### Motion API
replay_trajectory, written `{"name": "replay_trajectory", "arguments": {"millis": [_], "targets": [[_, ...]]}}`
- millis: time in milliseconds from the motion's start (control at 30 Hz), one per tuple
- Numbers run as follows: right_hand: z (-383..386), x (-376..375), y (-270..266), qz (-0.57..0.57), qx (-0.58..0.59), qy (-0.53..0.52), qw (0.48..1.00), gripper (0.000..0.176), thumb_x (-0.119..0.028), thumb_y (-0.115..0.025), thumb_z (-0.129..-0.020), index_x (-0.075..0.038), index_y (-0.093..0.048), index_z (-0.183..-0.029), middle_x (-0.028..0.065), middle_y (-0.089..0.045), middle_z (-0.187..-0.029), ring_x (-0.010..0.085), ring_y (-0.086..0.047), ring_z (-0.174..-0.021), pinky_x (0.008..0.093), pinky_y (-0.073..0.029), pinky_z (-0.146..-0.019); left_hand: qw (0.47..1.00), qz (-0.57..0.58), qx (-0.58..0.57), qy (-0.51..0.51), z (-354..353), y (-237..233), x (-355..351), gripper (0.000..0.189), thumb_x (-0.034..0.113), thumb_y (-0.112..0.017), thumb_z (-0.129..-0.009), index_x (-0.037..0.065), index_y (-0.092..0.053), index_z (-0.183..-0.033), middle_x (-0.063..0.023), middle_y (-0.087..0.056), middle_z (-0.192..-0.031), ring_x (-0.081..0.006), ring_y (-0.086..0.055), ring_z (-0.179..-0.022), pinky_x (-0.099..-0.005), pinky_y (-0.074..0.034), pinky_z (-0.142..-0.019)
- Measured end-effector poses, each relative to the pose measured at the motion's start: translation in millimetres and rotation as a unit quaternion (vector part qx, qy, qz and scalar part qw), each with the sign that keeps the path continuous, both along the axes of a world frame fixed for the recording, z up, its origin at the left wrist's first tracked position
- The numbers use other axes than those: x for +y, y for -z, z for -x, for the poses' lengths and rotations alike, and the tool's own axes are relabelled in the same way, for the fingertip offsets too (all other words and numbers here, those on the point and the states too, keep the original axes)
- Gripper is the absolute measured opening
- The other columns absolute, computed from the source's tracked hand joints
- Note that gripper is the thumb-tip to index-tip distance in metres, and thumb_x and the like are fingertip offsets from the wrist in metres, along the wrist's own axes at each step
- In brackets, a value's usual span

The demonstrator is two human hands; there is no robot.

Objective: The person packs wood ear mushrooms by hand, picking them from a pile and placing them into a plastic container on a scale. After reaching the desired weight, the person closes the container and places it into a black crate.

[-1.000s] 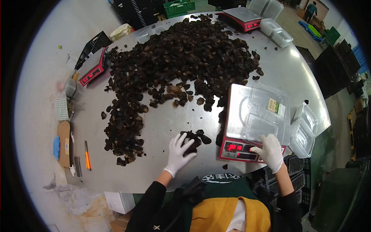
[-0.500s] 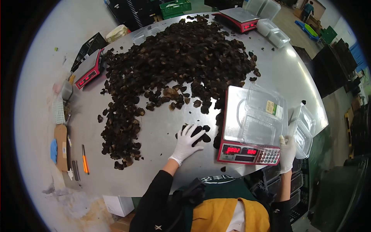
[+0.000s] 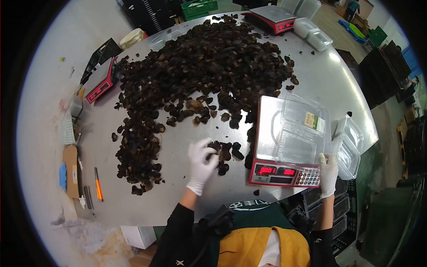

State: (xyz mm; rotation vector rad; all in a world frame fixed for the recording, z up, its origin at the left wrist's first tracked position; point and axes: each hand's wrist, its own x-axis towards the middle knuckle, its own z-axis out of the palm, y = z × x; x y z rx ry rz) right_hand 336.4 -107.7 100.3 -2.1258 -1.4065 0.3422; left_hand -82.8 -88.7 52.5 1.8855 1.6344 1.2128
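My left hand (image 3: 203, 163), in a white glove, hovers over the steel table with bent fingers apart and nothing visible in them. Just right of it lies a small cluster of dark mushroom pieces (image 3: 225, 153), like wood ear. A red electronic scale (image 3: 267, 127) carries a clear plastic clamshell container (image 3: 299, 144) with a label on its lid; red digits glow on the display. My right hand (image 3: 329, 176), also gloved, is closed at the container's near right corner beside the scale's keypad. Some of its fingers are hidden.
A big heap of dark mushrooms (image 3: 204, 62) spreads across the table (image 3: 178, 196). Stacked clear containers (image 3: 347, 149) stand right of the scale. Other scales are at the left (image 3: 101, 82) and back (image 3: 273, 18). An orange cutter (image 3: 98, 184) lies at left.
My left hand has lifted off the small mushroom cluster and drawn left, its fingers curling; the pieces now show. My right hand stays at the container's corner.
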Motion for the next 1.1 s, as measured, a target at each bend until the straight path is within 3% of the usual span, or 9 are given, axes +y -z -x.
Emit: {"name": "replay_trajectory", "arguments": {"millis": [100,167,233,267,400,633,867,967,1100], "targets": [[-3.3,-0.3,6.6,0.009,0.016,0.010,1.000,0.034,-0.030,-0.065,-0.092,0.003,-0.062,-0.100,0.0174,-0.065,-0.089,0.0288,-0.062,-0.081,0.0360,-0.048,-0.076,0.979,-0.077,-0.022,-0.190,70.5,-31.7,4.8,0.023,-0.007,-0.062,-0.073,0.002,-0.059,-0.094,-0.0134,-0.059,-0.119,-0.0273,-0.056,-0.108,-0.0386,-0.044,-0.096],[-1.2,-0.1,7.5,-0.002,0.055,0.012,0.998,0.035,-0.030,-0.065,-0.092,0.004,-0.062,-0.100,0.0160,-0.065,-0.084,0.0251,-0.062,-0.076,0.0346,-0.048,-0.072,0.908,-0.056,0.168,-0.380,92.7,-30.3,-10.5,0.050,0.001,-0.071,-0.076,0.002,-0.058,-0.125,-0.0173,-0.046,-0.137,-0.0320,-0.047,-0.125,-0.0398,-0.039,-0.104],[2.9,2.7,7.3,0.015,0.068,0.019,0.997,0.035,-0.030,-0.064,-0.092,0.004,-0.062,-0.101,0.0151,-0.065,-0.081,0.0231,-0.062,-0.074,0.0337,-0.048,-0.070,0.975,-0.031,-0.038,-0.217,104.9,20.6,-14.7,0.063,0.009,-0.075,-0.076,0.009,-0.052,-0.136,-0.0186,-0.038,-0.145,-0.0347,-0.036,-0.134,-0.0424,-0.032,-0.110],[4.6,2.7,6.3,0.035,0.077,0.026,0.996,0.036,-0.030,-0.064,-0.093,0.004,-0.062,-0.102,0.0143,-0.065,-0.079,0.0210,-0.061,-0.071,0.0328,-0.048,-0.068,0.969,0.029,0.164,-0.180,81.9,19.1,-23.4,0.065,0.024,-0.077,-0.076,0.016,-0.053,-0.136,-0.0174,-0.034,-0.150,-0.0371,-0.030,-0.138,-0.0476,-0.024,-0.114],[20.0,4.5,-6.7,0.047,0.096,0.042,0.993,0.036,-0.031,-0.063,-0.093,0.004,-0.062,-0.103,0.0137,-0.065,-0.076,0.0192,-0.061,-0.068,0.0322,-0.048,-0.065,0.983,0.081,0.154,-0.065,7.0,59.1,-11.6,0.065,0.048,-0.072,-0.075,0.023,-0.056,-0.133,-0.0173,-0.038,-0.147,-0.0401,-0.028,-0.138,-0.0576,-0.013,-0.114],[18.8,-0.2,5.2,0.021,0.073,0.013,0.997,0.035,-0.029,-0.061,-0.095,0.005,-0.062,-0.103,0.0108,-0.063,-0.071,0.0132,-0.057,-0.055,0.0292,-0.046,-0.055,0.970,0.031,0.238,0.025,-75.8,49.4,2.1,0.061,0.045,-0.075,-0.070,0.021,-0.062,-0.125,-0.0154,-0.048,-0.136,-0.0392,-0.037,-0.130,-0.0583,-0.024,-0.107],[26.8,4.0,-0.4,0.025,0.220,0.042,0.974,0.030,-0.024,-0.057,-0.097,0.006,-0.063,-0.100,0.0060,-0.059,-0.063,0.0094,-0.051,-0.044,0.0268,-0.041,-0.044,0.985,-0.054,0.150,0.068,-54.5,76.6,70.6,0.017,0.021,-0.072,-0.077,0.013,-0.067,-0.090,-0.0076,-0.060,-0.086,-0.0269,-0.059,-0.077,-0.0372,-0.049,-0.062],[27.0,3.6,2.1,0.022,0.245,0.049,0.968,0.030,-0.023,-0.056,-0.097,0.006,-0.064,-0.097,0.0044,-0.059,-0.062,0.0086,-0.050,-0.041,0.0255,-0.039,-0.041,0.997,-0.064,-0.036,0.023,-64.6,29.9,92.8,0.014,0.019,-0.072,-0.078,0.012,-0.068,-0.089,-0.0076,-0.058,-0.080,-0.0267,-0.059,-0.074,-0.0373,-0.050,-0.063],[48.3,5.9,-5.2,0.017,0.268,0.054,0.962,0.029,-0.023,-0.056,-0.098,0.005,-0.064,-0.097,0.0035,-0.057,-0.059,0.0078,-0.048,-0.039,0.0241,-0.037,-0.038,0.970,-0.164,0.025,0.177,-115.1,-72.2,87.7,0.016,0.022,-0.071,-0.076,0.012,-0.067,-0.088,-0.0061,-0.058,-0.083,-0.0252,-0.060,-0.080,-0.0355,-0.050,-0.066]]}}
